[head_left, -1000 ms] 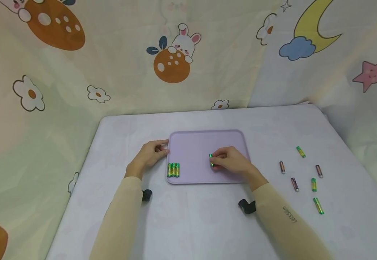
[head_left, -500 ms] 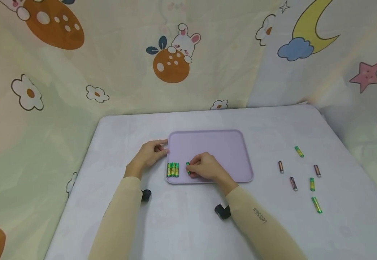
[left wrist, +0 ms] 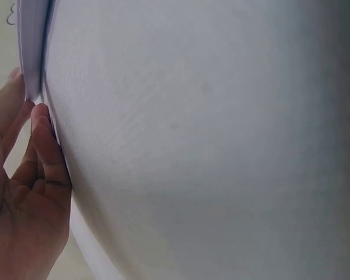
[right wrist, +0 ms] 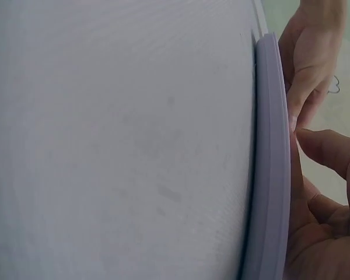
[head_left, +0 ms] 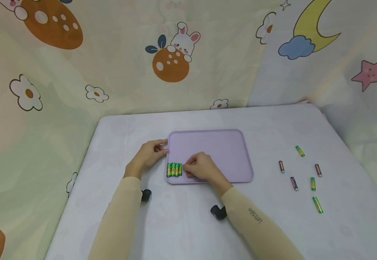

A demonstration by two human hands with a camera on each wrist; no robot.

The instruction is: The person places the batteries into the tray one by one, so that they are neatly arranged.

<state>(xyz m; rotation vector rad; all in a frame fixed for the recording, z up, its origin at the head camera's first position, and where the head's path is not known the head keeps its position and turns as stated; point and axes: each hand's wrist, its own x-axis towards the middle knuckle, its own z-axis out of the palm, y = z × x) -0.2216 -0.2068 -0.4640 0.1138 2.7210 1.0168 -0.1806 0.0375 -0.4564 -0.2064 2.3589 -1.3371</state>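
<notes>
Four green batteries lie side by side at the near left corner of the lilac tray. The right hand is just right of the row, fingers bent; I cannot tell whether it pinches the last battery. The left hand touches the tray's left rim, thumb and forefinger slightly apart. Right on the table lie three loose green batteries and three brown batteries.
</notes>
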